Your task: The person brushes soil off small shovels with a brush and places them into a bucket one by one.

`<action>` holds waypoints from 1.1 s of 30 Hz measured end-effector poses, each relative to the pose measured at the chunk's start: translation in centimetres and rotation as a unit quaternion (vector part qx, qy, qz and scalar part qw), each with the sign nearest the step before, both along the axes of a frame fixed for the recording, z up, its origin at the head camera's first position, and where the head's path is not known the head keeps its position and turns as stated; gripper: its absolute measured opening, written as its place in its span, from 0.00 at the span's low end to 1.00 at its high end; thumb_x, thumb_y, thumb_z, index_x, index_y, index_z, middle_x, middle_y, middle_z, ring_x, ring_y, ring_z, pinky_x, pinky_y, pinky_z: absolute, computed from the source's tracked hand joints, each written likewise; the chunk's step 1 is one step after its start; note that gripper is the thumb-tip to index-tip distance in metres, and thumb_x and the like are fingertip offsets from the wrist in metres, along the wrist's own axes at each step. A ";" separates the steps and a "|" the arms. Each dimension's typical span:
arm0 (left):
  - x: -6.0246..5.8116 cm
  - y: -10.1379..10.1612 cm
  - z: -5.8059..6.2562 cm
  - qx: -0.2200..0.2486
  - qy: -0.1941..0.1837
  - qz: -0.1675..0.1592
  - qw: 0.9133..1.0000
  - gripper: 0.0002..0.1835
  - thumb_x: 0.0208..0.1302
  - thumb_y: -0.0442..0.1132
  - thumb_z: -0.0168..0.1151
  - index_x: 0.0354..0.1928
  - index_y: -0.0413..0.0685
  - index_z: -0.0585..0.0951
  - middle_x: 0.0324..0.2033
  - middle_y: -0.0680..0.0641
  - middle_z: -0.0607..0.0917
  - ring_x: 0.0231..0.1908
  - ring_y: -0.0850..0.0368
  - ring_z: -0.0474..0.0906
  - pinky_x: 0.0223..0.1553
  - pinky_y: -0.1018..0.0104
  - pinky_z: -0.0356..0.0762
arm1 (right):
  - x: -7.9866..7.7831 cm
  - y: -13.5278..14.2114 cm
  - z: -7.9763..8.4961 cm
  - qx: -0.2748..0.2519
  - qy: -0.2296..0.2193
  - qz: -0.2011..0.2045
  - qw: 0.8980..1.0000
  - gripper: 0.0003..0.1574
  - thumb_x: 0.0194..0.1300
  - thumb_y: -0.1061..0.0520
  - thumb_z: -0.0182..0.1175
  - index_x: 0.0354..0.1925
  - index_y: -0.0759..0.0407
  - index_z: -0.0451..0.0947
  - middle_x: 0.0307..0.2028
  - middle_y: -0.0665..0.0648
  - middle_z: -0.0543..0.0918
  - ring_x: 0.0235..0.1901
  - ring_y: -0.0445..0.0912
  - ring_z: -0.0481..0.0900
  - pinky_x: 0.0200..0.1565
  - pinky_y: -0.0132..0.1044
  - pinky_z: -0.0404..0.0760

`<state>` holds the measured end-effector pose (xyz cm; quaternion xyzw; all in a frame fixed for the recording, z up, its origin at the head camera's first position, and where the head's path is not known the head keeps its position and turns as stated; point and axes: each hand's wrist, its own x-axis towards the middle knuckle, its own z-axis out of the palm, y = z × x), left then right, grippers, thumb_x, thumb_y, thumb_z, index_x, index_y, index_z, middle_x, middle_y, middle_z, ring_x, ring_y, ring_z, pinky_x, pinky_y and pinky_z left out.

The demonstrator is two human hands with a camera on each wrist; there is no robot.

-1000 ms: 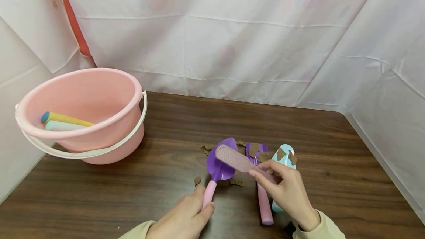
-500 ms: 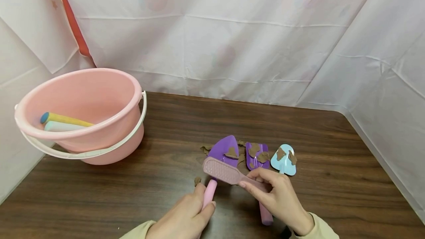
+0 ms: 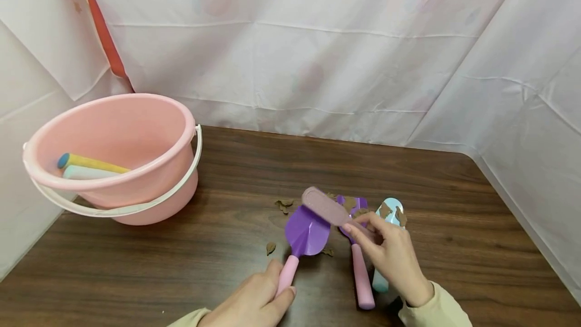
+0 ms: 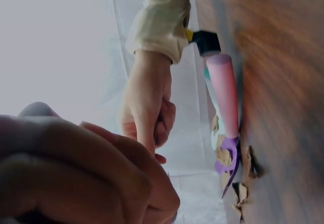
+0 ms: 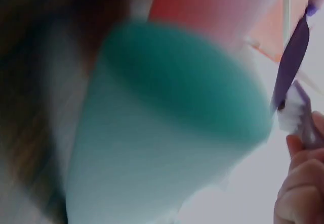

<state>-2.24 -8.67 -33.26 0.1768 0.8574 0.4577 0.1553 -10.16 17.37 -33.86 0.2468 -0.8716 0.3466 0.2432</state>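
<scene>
On the table (image 3: 190,261), far left, stands a bucket (image 3: 140,191) with a yellow stick (image 3: 97,163) and a pale stick (image 3: 88,173) inside. The left hand (image 3: 254,294) grips the held shovel (image 3: 306,231) by its pink handle; brown scraps (image 3: 271,248) lie around it. The right hand (image 3: 392,251) pinches a brush (image 3: 324,206), its head over the blade's far right edge; bristle contact cannot be told. Beyond lie a second shovel (image 3: 362,276) and a blue shovel (image 3: 381,281), both bearing scraps. Sweeping presumably works best with a firm left grip, the blade tilted, and light strokes directed away from the neighbouring shovels.
</scene>
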 end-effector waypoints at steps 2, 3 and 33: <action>0.2 -0.1 0.1 0.003 -0.009 -0.004 1.000 0.10 0.66 0.43 0.54 0.36 0.47 0.65 0.17 0.58 0.64 0.18 0.69 0.62 0.19 0.71 0.63 | -0.5 0.5 0.1 0.007 -0.002 -0.036 0.999 0.10 0.50 0.62 0.72 0.29 0.51 0.79 0.15 0.40 0.63 0.16 0.29 0.54 0.17 0.22 0.56; 0.2 -0.2 0.1 0.002 -0.010 -0.003 1.000 0.10 0.66 0.44 0.54 0.37 0.47 0.65 0.17 0.58 0.64 0.18 0.69 0.62 0.19 0.71 0.63 | -0.6 0.8 0.1 0.010 -0.006 -0.055 0.998 0.10 0.50 0.63 0.72 0.28 0.52 0.79 0.15 0.40 0.62 0.15 0.29 0.54 0.17 0.23 0.56; -0.7 0.1 0.6 -0.011 0.001 0.021 1.000 0.12 0.68 0.46 0.52 0.38 0.44 0.68 0.19 0.55 0.67 0.19 0.66 0.65 0.23 0.69 0.65 | 2.0 -1.3 0.6 -0.034 -0.047 0.077 0.995 0.15 0.50 0.62 0.72 0.31 0.45 0.78 0.14 0.40 0.63 0.17 0.26 0.55 0.16 0.19 0.56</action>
